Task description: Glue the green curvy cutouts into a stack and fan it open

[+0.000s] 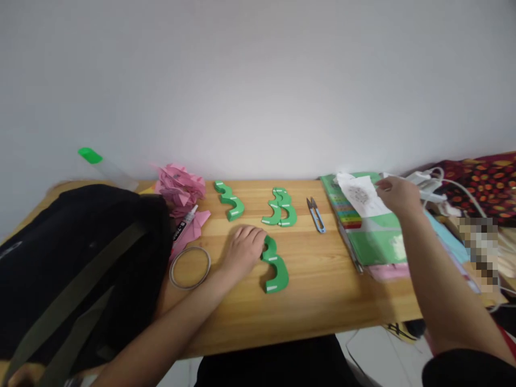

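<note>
My left hand (246,244) rests on the table with its fingers curled at the upper end of a green 3-shaped piece (278,271). White strips mark that piece's top face. Over at the right, my right hand (397,194) has thumb and finger pinched together beside a white sheet of paper (360,196) with dark specks in its middle. What the pinch holds, if anything, is too small to tell. Behind my left hand lies another green curved piece (231,201). Further right, more green curved pieces (287,209) sit against each other, also with white strips.
Blue-handled thread snips (316,215) lie between the green pieces and a green folder (381,244). A roll of tape (190,267), a glue tube (184,223) and pink folded paper (181,185) are at left, beside a black bag (88,258). Far right stand a power strip (427,183) and cables.
</note>
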Demonstrator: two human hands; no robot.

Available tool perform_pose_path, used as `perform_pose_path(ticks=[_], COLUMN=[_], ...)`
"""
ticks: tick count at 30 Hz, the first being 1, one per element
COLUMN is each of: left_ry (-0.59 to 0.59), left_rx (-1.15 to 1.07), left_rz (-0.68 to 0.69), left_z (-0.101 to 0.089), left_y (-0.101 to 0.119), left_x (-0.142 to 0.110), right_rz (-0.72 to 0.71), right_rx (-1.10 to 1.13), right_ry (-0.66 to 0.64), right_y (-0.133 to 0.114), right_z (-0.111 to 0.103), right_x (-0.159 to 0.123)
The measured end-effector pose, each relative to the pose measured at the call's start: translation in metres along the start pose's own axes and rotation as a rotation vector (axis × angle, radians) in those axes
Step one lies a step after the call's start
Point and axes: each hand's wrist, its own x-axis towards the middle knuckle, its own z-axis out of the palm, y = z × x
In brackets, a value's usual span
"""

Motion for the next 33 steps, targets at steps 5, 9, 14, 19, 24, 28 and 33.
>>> perform_pose_path(ticks=[5,9,14,19,24,28,33], left_ry=[-0.083,-0.092,-0.03,0.053,0.114,0.064,-0.041], left_rx=[-0.027,-0.069,-0.198,-0.197,-0.19,-0.159,-0.133], left_rz=[-0.091,-0.16,-0.116,-0.143,-0.198,0.051,0.145], left_z=[-0.002,-0.002,0.0,0.003,-0.001,-0.01,-0.011], left_y=[0.001,0.0,-0.005,-0.007,-0.007,-0.002,-0.001], left_x=[0.001,0.002,0.001,-0.001,-0.003,-0.008,-0.012], right_rz=[0.062,-0.299,-0.726,-0.761,-0.716,-0.686,-0.679], right_rx=[-0.027,0.191,0.402,0.376,0.446,0.479,0.498], right_ry=[-0.039,-0.172,-0.515,-0.55,-0.514,-0.54,-0.542], right_y=[-0.029,-0.07,-0.116,-0.125,-0.118,-0.118,-0.119], right_z=[-0.009,-0.003,0.033,0.073,0.084,0.082,0.081], right_x=[-0.036,-0.092,-0.157,-0.183,-0.188,-0.186,-0.185])
